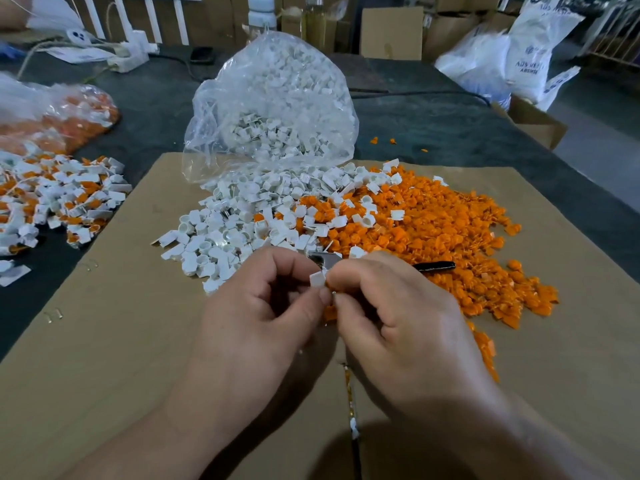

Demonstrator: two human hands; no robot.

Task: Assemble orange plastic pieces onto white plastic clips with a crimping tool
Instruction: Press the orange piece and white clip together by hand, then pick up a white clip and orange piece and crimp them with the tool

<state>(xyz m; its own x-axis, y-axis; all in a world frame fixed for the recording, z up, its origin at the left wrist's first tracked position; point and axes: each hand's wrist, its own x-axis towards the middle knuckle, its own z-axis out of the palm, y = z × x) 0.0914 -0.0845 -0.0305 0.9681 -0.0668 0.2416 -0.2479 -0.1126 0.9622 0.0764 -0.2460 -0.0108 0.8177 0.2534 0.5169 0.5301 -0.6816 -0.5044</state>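
I am looking down on a cardboard sheet (138,341) lying over a dark bench, where a heap of white clips (235,223) is spilling from a clear bag (277,98) beside a spread of orange pieces (443,237). Both hands are meeting just in front of the heaps. The left hand (256,317) is pinching one white clip (317,280) between thumb and forefinger. The right hand (398,313) is pinching the clip's other edge, its remaining fingers curled; whether an orange piece is hiding there I cannot tell. The crimping tool (436,266) is lying just behind the knuckles. I am judging that the step wants the parts squared first and pressed straight, and only then crimped.
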